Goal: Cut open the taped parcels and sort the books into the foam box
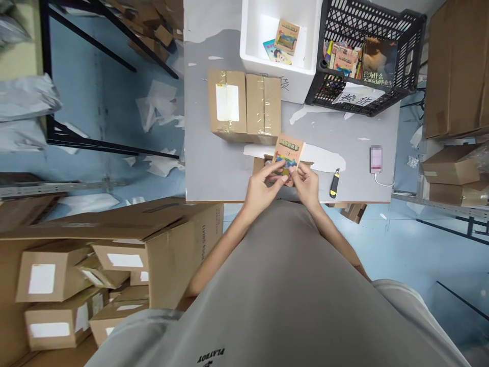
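A small book with an orange-pink cover and a coloured picture [289, 148] is held up near the table's front edge. My left hand [264, 184] grips its lower left side, fingers across the cover. On the lower right edge, my right hand [306, 184] pinches the same book. Partly hidden beneath the book and hands is an opened cardboard box [258, 164]. A yellow-and-black box cutter [334, 184] lies on the table to the right of my right hand. Two taped cardboard boxes [263, 104] stand side by side just beyond the book.
At the back stand a white bin [280, 71] with two books and a black plastic crate [372, 20] of books. A phone [376, 159] with a cable lies on the grey table [202, 173] at right. A large carton [179, 260] of parcels stands at lower left.
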{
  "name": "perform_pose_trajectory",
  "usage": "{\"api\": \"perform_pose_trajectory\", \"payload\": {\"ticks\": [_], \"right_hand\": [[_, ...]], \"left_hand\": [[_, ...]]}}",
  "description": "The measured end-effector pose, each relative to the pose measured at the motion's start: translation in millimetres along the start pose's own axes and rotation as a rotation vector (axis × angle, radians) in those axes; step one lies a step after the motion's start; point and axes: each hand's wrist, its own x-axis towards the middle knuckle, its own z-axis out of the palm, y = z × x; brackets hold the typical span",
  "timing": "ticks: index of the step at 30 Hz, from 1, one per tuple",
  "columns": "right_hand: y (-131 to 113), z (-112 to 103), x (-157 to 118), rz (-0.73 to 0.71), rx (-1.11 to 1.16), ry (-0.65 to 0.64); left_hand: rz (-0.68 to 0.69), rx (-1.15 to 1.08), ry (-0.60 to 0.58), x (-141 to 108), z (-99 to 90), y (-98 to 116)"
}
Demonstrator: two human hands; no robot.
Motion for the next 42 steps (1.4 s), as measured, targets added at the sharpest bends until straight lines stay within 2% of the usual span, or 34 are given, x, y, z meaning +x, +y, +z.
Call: {"api": "perform_pose_trajectory", "payload": {"ticks": [4,7,12,15,20,23,26,29,31,33,36,39,42], "right_hand": [[-3,-16,4,0.001,0.02,-0.047],[-5,-22,3,0.004,0.016,-0.076],[-9,-27,3,0.039,0.028,-0.11],[-11,-31,4,0.04,0.022,-0.133],[-3,-33,8,0.007,-0.006,-0.127],[1,-29,8,-0.104,-0.12,-0.018],[-3,-18,3,-0.237,-0.278,0.134],[-9,1,-6,-0.217,-0.293,0.079],[-9,14,-11,-0.175,-0.263,0.028],[-8,22,-12,-0.16,-0.238,0.044],[-9,19,-10,-0.146,-0.197,0.086],[-13,6,-4,-0.101,-0.116,0.052],[-19,-7,0,-0.035,-0.03,-0.006]], "left_hand": [[-0.089,-0.119,0.103,15,-23.1,-21],[-0.128,-0.173,0.135,22,-36.8,-25],[-0.291,-0.216,-0.002,21,-39.0,-10],[-0.324,-0.24,-0.012,19,-35.4,-3],[-0.286,-0.242,0.031,18,-31.8,1],[-0.246,-0.215,0.095,18,-31.3,-1],[-0.175,-0.167,0.212,16,-28.4,-4],[-0.058,-0.094,0.302,11,-19.9,-1],[0.023,-0.015,0.278,6,-12.7,5],[0.087,0.075,0.191,1,-7.2,14],[0.143,0.129,0.077,-2,-6.3,22],[0.092,0.094,0.113,2,-14.1,20],[-0.069,0.035,0.174,11,-24.9,13]]}}
